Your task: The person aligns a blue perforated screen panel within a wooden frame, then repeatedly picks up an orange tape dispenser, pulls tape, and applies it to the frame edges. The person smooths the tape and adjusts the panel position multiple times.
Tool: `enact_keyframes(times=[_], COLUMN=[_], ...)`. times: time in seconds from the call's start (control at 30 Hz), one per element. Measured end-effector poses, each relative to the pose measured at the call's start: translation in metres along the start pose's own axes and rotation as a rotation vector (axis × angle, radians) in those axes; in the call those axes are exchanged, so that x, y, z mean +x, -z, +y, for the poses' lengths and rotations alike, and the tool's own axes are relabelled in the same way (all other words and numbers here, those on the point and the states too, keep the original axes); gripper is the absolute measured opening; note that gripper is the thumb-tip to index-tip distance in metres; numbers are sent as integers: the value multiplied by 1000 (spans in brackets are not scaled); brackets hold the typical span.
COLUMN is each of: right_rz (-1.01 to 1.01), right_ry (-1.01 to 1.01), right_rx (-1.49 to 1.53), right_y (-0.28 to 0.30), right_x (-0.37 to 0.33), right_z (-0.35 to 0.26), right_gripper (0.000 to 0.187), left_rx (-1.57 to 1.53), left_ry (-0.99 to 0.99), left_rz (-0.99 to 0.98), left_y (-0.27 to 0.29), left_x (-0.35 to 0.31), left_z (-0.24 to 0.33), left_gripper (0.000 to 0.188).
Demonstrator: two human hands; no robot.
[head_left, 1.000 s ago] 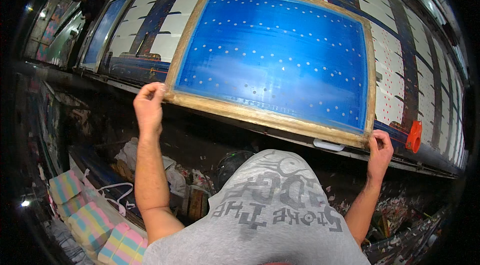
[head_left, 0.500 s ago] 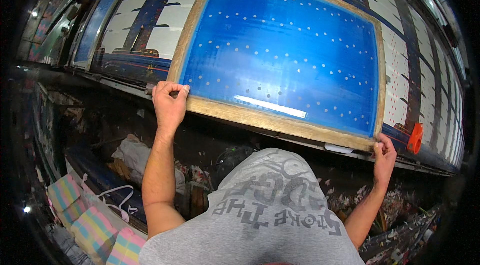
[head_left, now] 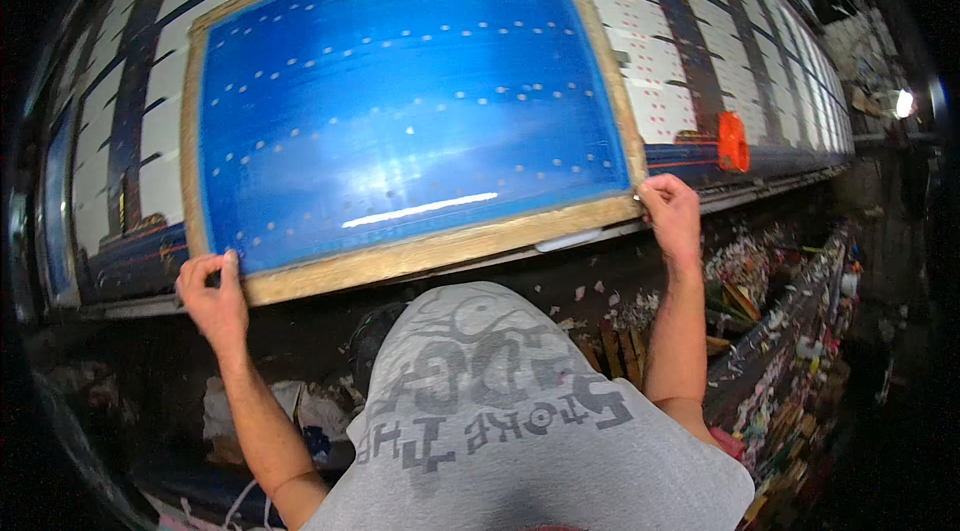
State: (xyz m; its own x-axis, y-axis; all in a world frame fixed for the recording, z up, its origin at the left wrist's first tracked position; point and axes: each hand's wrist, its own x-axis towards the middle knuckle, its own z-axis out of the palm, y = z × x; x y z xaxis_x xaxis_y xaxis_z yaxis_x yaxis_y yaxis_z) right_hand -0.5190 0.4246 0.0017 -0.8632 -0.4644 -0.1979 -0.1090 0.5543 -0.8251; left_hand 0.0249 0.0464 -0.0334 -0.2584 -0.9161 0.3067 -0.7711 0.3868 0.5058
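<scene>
A large screen-printing frame (head_left: 430, 243) with a pale wooden border lies over the long printing table. Its blue mesh (head_left: 400, 121) carries rows of small light dots and a bright streak of reflected light. At the near left corner, my left hand (head_left: 215, 296) pinches the wood between thumb and fingers. My right hand (head_left: 672, 216) grips the near right corner in the same way, fingertips closed on the edge. The undersides of both corners are hidden.
White pieces (head_left: 640, 41) in rows cover the printing table, some with red dots. An orange plastic part (head_left: 733, 142) stands on its near rail, right of the frame. Scraps and wood pieces (head_left: 780, 411) litter the floor at the lower right. Another framed screen (head_left: 58, 201) shows at the far left.
My view has swung to the right, so the frame and both hands appear further left. Both hands keep their hold on the corners; the frame's position on the table looks much the same.
</scene>
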Motion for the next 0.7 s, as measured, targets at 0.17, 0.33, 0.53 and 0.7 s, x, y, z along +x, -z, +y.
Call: enact_keyframes(times=[0.17, 0.33, 0.53, 0.7], right_rz=[4, 22, 33, 34], right_ry=[-6, 58, 46, 76], right_rx=[60, -36, -121, -140], right_y=[-8, -16, -21, -21], right_x=[6, 13, 22, 23], right_z=[3, 4, -1, 4], right_gripper=[12, 14, 15, 17], left_rx=[34, 36, 35, 2], left_ry=[53, 63, 61, 21], left_rz=[-37, -36, -25, -13], left_y=[-1, -3, -7, -7], left_x=[0, 0, 4, 5], left_z=[-6, -14, -20, -15], left_gripper=[17, 18, 20, 17])
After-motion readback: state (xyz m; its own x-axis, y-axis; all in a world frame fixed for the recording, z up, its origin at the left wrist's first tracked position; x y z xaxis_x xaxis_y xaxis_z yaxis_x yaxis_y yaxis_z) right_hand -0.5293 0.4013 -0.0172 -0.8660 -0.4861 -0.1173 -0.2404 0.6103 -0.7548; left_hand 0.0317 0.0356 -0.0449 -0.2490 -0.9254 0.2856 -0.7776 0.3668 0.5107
